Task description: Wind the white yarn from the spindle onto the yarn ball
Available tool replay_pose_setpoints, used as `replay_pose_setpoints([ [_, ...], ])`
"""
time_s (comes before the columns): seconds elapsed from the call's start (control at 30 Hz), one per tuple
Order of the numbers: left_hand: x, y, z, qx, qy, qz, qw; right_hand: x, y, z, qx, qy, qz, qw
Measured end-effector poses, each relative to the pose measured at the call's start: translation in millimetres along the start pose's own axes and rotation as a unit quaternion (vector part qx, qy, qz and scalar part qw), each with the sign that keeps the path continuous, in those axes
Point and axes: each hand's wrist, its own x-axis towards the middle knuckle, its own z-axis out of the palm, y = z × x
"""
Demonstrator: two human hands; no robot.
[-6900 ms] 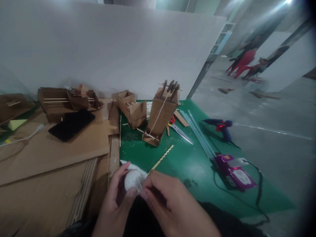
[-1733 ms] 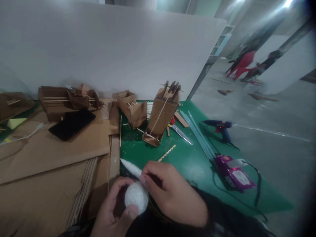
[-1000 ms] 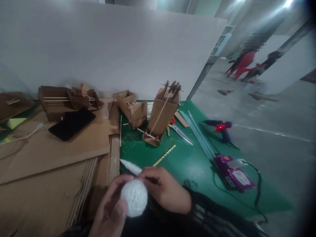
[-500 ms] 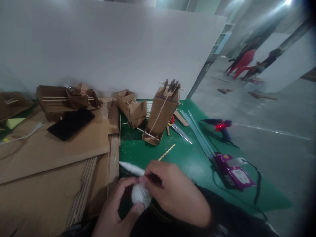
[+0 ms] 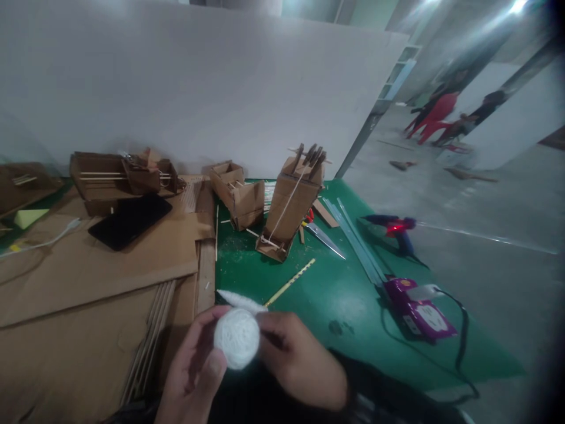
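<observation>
A round white ball of yarn (image 5: 237,339) is in my left hand (image 5: 194,365), its thumb on the near side and its fingers behind. My right hand (image 5: 300,359) is curled at the ball's right side; its fingertips are partly hidden, and I cannot make out what they pinch. Just beyond the ball lies a white pointed roll (image 5: 241,301), partly covered by the ball and my fingers. A yellow patterned stick (image 5: 291,284) lies on the green table (image 5: 353,312) past my right hand.
Cardboard models (image 5: 289,206) stand toward the white panel. Scissors (image 5: 324,238), clear sticks (image 5: 355,241), a glue gun (image 5: 395,228) and a purple packet (image 5: 419,312) with a cable are rightward. A black phone (image 5: 131,222) rests on cardboard sheets (image 5: 88,294). People sit far off.
The ball has turned and risen between my hands, and now shows more fully. My right hand has moved down and left, uncovering more of the yellow stick.
</observation>
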Motion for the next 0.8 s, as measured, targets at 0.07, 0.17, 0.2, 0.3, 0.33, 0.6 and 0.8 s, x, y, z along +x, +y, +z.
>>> replay_pose_setpoints([
  [0.07,-2.6,1.2,-0.1,0.030,-0.017,-0.009,0.999,10.6,2.1,-14.5,0.014,-0.020,0.023,0.999],
  [0.17,-3.6,0.3,-2.1,0.102,-0.065,-0.014,0.993,22.1,-1.5,-31.3,-0.014,-0.041,0.044,0.998],
  [0.2,-3.1,-1.2,-3.2,0.128,-0.081,-0.010,0.988,24.1,-4.9,-34.5,-0.038,-0.045,0.046,0.997],
  [0.3,0.9,-8.2,-7.2,0.203,-0.110,0.018,0.973,22.3,-20.8,-37.2,-0.135,-0.020,0.037,0.990],
  [0.33,2.8,-10.5,-8.3,0.226,-0.110,0.025,0.968,19.0,-26.9,-36.2,-0.165,0.001,0.029,0.986],
  [0.6,15.9,-5.8,-11.9,0.212,-0.109,0.009,0.971,-24.5,-31.7,3.6,-0.162,0.029,-0.083,0.983],
  [0.8,5.8,-2.5,-6.1,0.024,-0.058,-0.014,0.998,-16.6,0.7,21.1,-0.033,0.032,-0.054,0.997],
])
